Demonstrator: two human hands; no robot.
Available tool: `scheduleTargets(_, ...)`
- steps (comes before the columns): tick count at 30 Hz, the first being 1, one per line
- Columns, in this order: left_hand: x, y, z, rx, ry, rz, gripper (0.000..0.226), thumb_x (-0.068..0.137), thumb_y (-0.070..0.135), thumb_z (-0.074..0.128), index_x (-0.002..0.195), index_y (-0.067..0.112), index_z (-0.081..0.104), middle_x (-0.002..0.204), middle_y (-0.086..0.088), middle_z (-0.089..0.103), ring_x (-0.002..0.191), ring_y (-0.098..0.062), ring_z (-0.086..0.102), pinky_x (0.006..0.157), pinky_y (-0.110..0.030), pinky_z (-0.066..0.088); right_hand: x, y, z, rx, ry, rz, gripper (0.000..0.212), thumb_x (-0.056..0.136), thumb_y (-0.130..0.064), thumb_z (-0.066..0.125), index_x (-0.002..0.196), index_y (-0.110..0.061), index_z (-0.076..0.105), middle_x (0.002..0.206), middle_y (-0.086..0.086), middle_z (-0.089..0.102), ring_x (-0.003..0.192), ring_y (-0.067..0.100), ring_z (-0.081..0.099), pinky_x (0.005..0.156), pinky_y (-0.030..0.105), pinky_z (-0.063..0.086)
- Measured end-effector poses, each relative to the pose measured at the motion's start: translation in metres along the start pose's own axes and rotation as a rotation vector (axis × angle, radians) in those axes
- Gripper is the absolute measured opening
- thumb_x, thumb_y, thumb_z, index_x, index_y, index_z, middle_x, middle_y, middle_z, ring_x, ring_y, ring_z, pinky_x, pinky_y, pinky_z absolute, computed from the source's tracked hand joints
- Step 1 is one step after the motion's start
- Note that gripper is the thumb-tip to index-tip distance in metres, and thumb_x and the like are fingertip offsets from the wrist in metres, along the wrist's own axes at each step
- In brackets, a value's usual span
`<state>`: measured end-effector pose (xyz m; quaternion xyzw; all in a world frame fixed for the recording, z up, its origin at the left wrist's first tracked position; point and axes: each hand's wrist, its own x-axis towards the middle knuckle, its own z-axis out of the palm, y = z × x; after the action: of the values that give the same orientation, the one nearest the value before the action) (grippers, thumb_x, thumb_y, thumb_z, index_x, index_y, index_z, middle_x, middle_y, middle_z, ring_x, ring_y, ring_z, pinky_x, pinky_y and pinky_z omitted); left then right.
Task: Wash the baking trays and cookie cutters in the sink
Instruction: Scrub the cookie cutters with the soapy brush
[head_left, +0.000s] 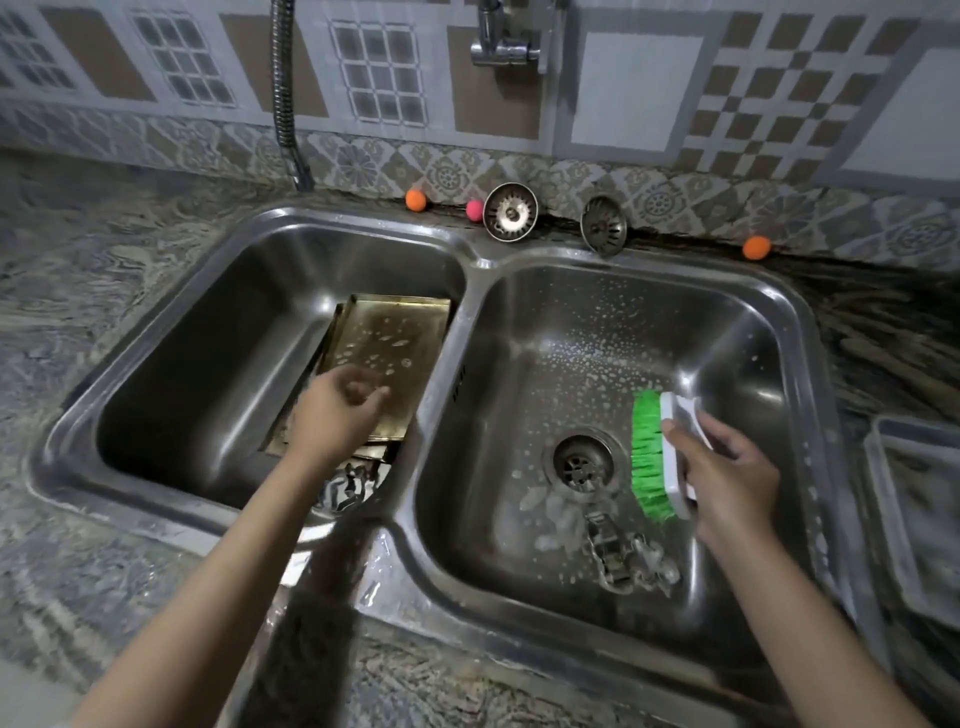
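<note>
Stacked baking trays (387, 340), brownish and wet, lean against the right wall of the left basin (197, 374). My left hand (332, 415) hovers over their lower part with fingers loosely curled, holding nothing. My right hand (727, 478) grips a white scrubbing brush (660, 457) with green bristles over the right basin (597, 364). Metal cookie cutters (618, 556) lie in foam near the drain (583, 461) of the right basin. More cutters (353, 486) sit at the bottom of the left basin below the trays.
Two sink strainers (510, 212) (602, 226) lean on the wall behind the sink, beside small orange (415, 200) and pink (474, 209) balls. A tap (501, 36) hangs above. A white rack (919, 499) stands on the granite counter at right.
</note>
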<state>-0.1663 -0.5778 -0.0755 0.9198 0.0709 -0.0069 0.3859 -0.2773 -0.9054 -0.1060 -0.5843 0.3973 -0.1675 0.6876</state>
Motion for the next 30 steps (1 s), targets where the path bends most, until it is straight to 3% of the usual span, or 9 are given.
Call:
scheduleTargets(3, -0.022, 0.053, 0.041, -0.181, -0.107, 0.113, 0.010, 0.081, 0.019, 0.072, 0.088, 0.025, 0.067, 0.076, 0.005, 0.065, 0.068, -0.010, 0.063, 0.066, -0.023, 0.051, 0.006, -0.006, -0.009, 0.021, 0.003, -0.011, 0.048, 0.072, -0.016, 0.082, 0.118, -0.018, 0.067, 0.101, 0.006, 0.072, 0.077, 0.017, 0.070, 0.050, 0.023, 0.053)
scheduleTargets(6, -0.028, 0.079, 0.107, -0.102, -0.386, 0.184, 0.021, 0.080, 0.018, 0.073, 0.100, 0.016, 0.067, 0.084, -0.002, 0.065, 0.073, -0.014, 0.063, 0.070, -0.022, 0.051, 0.004, -0.009, -0.017, 0.031, -0.014, -0.028, 0.049, 0.071, -0.018, 0.083, 0.117, -0.020, 0.068, 0.101, 0.005, 0.073, 0.076, 0.017, 0.071, 0.049, 0.022, 0.051)
scheduleTargets(10, -0.028, 0.083, 0.182, 0.143, -0.670, 0.210, 0.032, 0.079, 0.017, 0.073, 0.108, 0.008, 0.065, 0.104, -0.011, 0.068, 0.096, -0.025, 0.065, 0.079, -0.028, 0.052, -0.003, -0.014, -0.031, 0.062, -0.037, -0.044, 0.047, 0.068, -0.020, 0.085, 0.112, -0.025, 0.069, 0.099, 0.003, 0.074, 0.076, 0.016, 0.072, 0.056, 0.027, 0.054)
scheduleTargets(14, -0.035, 0.072, 0.224, 0.214, -0.822, 0.149, 0.032, 0.077, 0.012, 0.073, 0.107, 0.001, 0.068, 0.099, -0.010, 0.067, 0.081, -0.013, 0.060, 0.065, -0.011, 0.045, -0.009, -0.023, -0.045, 0.082, -0.012, -0.064, 0.040, 0.068, -0.015, 0.084, 0.103, -0.029, 0.069, 0.104, 0.001, 0.073, 0.089, 0.018, 0.072, 0.074, 0.035, 0.059)
scheduleTargets(17, -0.035, 0.056, 0.248, 0.312, -0.821, 0.183, 0.039, 0.069, 0.032, 0.066, 0.103, 0.011, 0.070, 0.104, -0.009, 0.070, 0.096, -0.025, 0.064, 0.084, -0.032, 0.050, -0.011, -0.028, -0.053, 0.085, -0.003, -0.058, 0.040, 0.070, -0.012, 0.083, 0.101, -0.031, 0.067, 0.107, 0.003, 0.072, 0.092, 0.020, 0.071, 0.080, 0.040, 0.059)
scheduleTargets(19, -0.032, 0.049, 0.262, 0.361, -0.805, 0.213, 0.029, 0.074, 0.026, 0.068, 0.101, 0.015, 0.070, 0.104, -0.007, 0.071, 0.100, -0.027, 0.064, 0.085, -0.035, 0.050, -0.011, -0.030, -0.057, 0.084, 0.011, -0.046, 0.042, 0.070, -0.011, 0.083, 0.106, -0.028, 0.068, 0.108, 0.005, 0.072, 0.095, 0.022, 0.070, 0.084, 0.044, 0.057)
scheduleTargets(24, -0.034, 0.062, 0.260, 0.139, -0.765, 0.183, 0.020, 0.078, 0.004, 0.064, 0.097, 0.008, 0.068, 0.089, -0.003, 0.067, 0.087, -0.022, 0.065, 0.067, -0.018, 0.047, -0.011, -0.037, -0.065, 0.050, 0.039, -0.042, 0.046, 0.068, -0.012, 0.083, 0.110, -0.024, 0.067, 0.108, 0.005, 0.071, 0.097, 0.026, 0.070, 0.085, 0.045, 0.057)
scheduleTargets(27, -0.031, 0.062, 0.252, -0.136, -0.736, 0.116, 0.026, 0.072, -0.002, 0.068, 0.093, 0.013, 0.069, 0.087, -0.008, 0.069, 0.083, -0.022, 0.066, 0.074, -0.034, 0.052, -0.016, -0.049, -0.078, 0.012, 0.030, -0.091, 0.053, 0.068, -0.014, 0.082, 0.118, -0.021, 0.066, 0.107, 0.003, 0.072, 0.092, 0.023, 0.071, 0.069, 0.036, 0.060)
scheduleTargets(30, -0.035, 0.076, 0.236, -0.330, -0.703, 0.029, 0.035, 0.075, -0.011, 0.070, 0.104, 0.008, 0.068, 0.078, -0.002, 0.065, 0.071, -0.010, 0.062, 0.066, -0.016, 0.050, -0.018, -0.068, -0.098, -0.031, 0.061, -0.196, 0.052, 0.068, -0.014, 0.082, 0.118, -0.022, 0.066, 0.105, 0.000, 0.072, 0.085, 0.017, 0.072, 0.057, 0.025, 0.057)
